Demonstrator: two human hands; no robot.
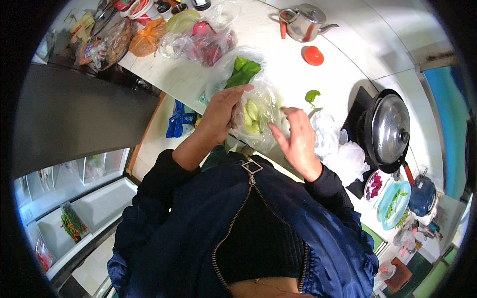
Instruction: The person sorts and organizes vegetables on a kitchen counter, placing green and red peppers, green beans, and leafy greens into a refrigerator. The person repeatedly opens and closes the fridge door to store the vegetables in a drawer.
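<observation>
At the counter edge before me lies a clear plastic bag (274, 97) with pale green peppers (252, 116) inside. My left hand (228, 106) is at the bag's left side, its lower fingers curled against the film. My right hand (297, 138) is by the right side of the same bag, thumb and fingers apart, with nothing seen between them. Just beyond my left hand, dark green peppers (244, 72) show in another clear bag (220, 80). A small green pepper (312, 97) and a red tomato (313, 56) lie loose farther back.
A lidded wok (391, 128) stands at the right, near crumpled white plastic bags (344, 160). Beyond are a blue dish (384, 216) and a steel kettle (303, 24). Bagged purplish-red produce (208, 43) lies back left. An open refrigerator (100, 201) is at my left.
</observation>
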